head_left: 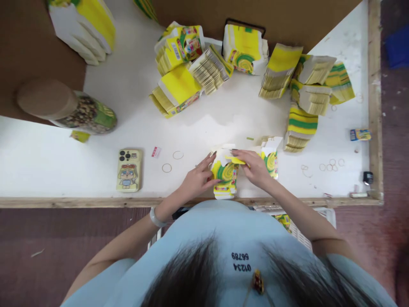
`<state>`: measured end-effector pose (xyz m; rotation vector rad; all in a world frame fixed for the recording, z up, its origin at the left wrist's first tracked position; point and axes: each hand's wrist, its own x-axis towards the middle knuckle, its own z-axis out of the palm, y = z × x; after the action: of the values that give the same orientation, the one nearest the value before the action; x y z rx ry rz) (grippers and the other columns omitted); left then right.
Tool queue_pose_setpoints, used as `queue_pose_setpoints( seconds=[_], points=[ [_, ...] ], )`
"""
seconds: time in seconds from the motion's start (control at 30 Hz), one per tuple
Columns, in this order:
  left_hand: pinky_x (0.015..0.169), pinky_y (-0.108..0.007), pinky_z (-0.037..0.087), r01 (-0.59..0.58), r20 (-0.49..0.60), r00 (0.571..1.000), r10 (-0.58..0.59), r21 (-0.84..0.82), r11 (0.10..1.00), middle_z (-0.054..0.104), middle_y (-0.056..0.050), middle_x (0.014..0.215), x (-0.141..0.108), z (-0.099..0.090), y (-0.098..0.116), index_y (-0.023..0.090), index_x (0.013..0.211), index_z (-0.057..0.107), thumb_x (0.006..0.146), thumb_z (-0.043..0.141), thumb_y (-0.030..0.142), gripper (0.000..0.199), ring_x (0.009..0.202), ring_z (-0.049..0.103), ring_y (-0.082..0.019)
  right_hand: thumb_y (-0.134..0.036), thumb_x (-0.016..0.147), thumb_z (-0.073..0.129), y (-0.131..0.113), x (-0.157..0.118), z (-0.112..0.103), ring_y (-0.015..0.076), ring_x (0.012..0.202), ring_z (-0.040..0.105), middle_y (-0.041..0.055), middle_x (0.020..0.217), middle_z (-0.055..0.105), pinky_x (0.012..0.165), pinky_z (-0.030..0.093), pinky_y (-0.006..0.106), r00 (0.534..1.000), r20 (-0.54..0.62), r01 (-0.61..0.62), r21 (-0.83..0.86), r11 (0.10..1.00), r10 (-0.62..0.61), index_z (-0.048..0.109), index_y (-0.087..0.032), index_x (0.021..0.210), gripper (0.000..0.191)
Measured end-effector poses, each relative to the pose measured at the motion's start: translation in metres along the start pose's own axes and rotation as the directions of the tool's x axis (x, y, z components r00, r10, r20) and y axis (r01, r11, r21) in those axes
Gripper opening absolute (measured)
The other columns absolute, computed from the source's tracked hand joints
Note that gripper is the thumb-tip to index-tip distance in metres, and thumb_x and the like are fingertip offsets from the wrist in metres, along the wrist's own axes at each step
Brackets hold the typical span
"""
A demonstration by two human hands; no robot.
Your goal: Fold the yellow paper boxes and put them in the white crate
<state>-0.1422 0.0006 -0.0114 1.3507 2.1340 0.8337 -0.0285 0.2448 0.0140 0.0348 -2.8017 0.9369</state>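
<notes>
A small yellow and green printed carton (225,172) lies near the table's front edge with its white flaps open at the far end. My left hand (198,175) grips its left side, thumb on the printed face and fingers along the upper left edge. Reaching in from the right, my right hand (254,167) pinches a yellow flap (235,160) at the carton's top; the fingertips are partly hidden. Just beyond that hand is a second carton (271,162) with white flaps raised, partly covered by my fingers.
Stacks of flat cartons (180,85) stand at the back, with more bundles (300,128) to the right. At left are a brown-lidded jar (92,113) and a phone (129,170). Rubber bands (332,165) lie about. A wooden rim (96,202) edges the table.
</notes>
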Motion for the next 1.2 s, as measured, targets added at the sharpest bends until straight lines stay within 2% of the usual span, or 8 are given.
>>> queue_pose_setpoints(
  seconds=[0.2, 0.37, 0.47, 0.6, 0.7, 0.8, 0.93, 1.2],
  points=[
    [0.124, -0.048, 0.047, -0.019, 0.008, 1.0, 0.019, -0.012, 1.0, 0.036, -0.012, 0.169, -0.001, 0.0, -0.001, 0.019, 0.067, 0.066, 0.095, 0.065, 0.052, 0.043, 0.157, 0.036, -0.032, -0.03, 0.088, 0.068, 0.033, -0.006, -0.115, 0.022, 0.07, 0.076, 0.0014, 0.081, 0.076, 0.068, 0.065, 0.041, 0.85, -0.285, -0.354, 0.316, 0.88, 0.444, 0.072, -0.027, 0.089, 0.006],
    [0.125, -0.045, 0.045, -0.018, 0.003, 1.0, 0.019, -0.02, 1.0, 0.037, -0.014, 0.169, 0.0, 0.0, -0.002, 0.018, 0.066, 0.064, 0.094, 0.067, 0.051, 0.043, 0.157, 0.036, -0.032, -0.054, 0.082, 0.077, 0.07, -0.008, -0.176, 0.0218, 0.065, 0.072, 0.0055, 0.074, 0.073, 0.062, 0.062, 0.039, 0.878, 0.072, -0.474, 0.273, 0.837, 0.473, 0.074, -0.025, 0.085, 0.03],
    [0.126, -0.046, 0.043, -0.02, 0.003, 1.0, 0.02, -0.028, 0.999, 0.037, -0.013, 0.169, 0.0, 0.001, -0.002, 0.019, 0.07, 0.064, 0.097, 0.063, 0.049, 0.04, 0.158, 0.035, -0.031, -0.067, 0.084, 0.069, 0.079, 0.001, -0.159, 0.0262, 0.068, 0.072, 0.0072, 0.078, 0.075, 0.066, 0.062, 0.045, 0.854, 0.221, -0.493, 0.05, 0.869, 0.471, 0.073, -0.022, 0.089, 0.045],
    [0.124, -0.047, 0.046, -0.006, -0.006, 1.0, 0.006, -0.022, 1.0, 0.04, -0.01, 0.168, -0.002, 0.003, -0.001, 0.02, 0.072, 0.065, 0.099, 0.06, 0.043, 0.036, 0.158, 0.035, -0.03, -0.059, 0.094, 0.065, 0.054, 0.023, -0.098, 0.0384, 0.104, 0.07, 0.0195, 0.115, 0.076, 0.094, 0.056, 0.06, 0.953, -0.002, -0.287, -0.322, 0.902, 0.302, 0.07, -0.015, 0.123, 0.052],
    [0.123, -0.048, 0.047, 0.01, -0.018, 1.0, -0.01, -0.013, 1.0, 0.039, -0.01, 0.169, -0.003, 0.004, 0.0, 0.02, 0.074, 0.066, 0.099, 0.061, 0.043, 0.035, 0.158, 0.035, -0.03, -0.05, 0.1, 0.06, 0.024, 0.041, -0.048, 0.0399, 0.13, 0.06, 0.0227, 0.136, 0.068, 0.111, 0.047, 0.059, 0.983, 0.091, -0.125, -0.297, 0.947, 0.159, 0.059, -0.011, 0.141, 0.057],
    [0.124, -0.046, 0.046, 0.015, -0.016, 1.0, -0.015, -0.025, 1.0, 0.038, -0.009, 0.169, -0.003, 0.004, 0.002, 0.019, 0.075, 0.066, 0.1, 0.058, 0.045, 0.037, 0.158, 0.035, -0.029, -0.041, 0.104, 0.053, 0.002, 0.052, -0.017, 0.0396, 0.131, 0.062, 0.0237, 0.134, 0.07, 0.111, 0.048, 0.058, 0.934, 0.277, -0.142, -0.296, 0.945, 0.227, 0.061, -0.008, 0.137, 0.047],
    [0.124, -0.044, 0.045, 0.034, -0.004, 0.999, -0.034, -0.045, 0.998, 0.037, -0.006, 0.17, -0.002, 0.006, 0.005, 0.019, 0.073, 0.067, 0.104, 0.05, 0.04, 0.041, 0.159, 0.033, -0.027, -0.039, 0.108, 0.042, -0.016, 0.047, -0.013, 0.036, 0.114, 0.073, 0.02, 0.126, 0.075, 0.097, 0.058, 0.052, 0.877, 0.36, -0.228, -0.274, 0.934, 0.319, 0.06, -0.013, 0.139, 0.044],
    [0.124, -0.043, 0.046, 0.059, 0.019, 0.998, -0.059, -0.012, 0.998, 0.033, -0.007, 0.172, -0.002, 0.008, 0.007, 0.017, 0.074, 0.066, 0.106, 0.045, 0.038, 0.044, 0.16, 0.032, -0.029, -0.044, 0.106, 0.044, -0.009, 0.034, -0.008, 0.0334, 0.158, 0.033, 0.0214, 0.16, 0.049, 0.13, 0.03, 0.056, 0.913, 0.324, -0.244, -0.05, 0.968, 0.247, 0.051, -0.008, 0.149, 0.057]
  ],
)
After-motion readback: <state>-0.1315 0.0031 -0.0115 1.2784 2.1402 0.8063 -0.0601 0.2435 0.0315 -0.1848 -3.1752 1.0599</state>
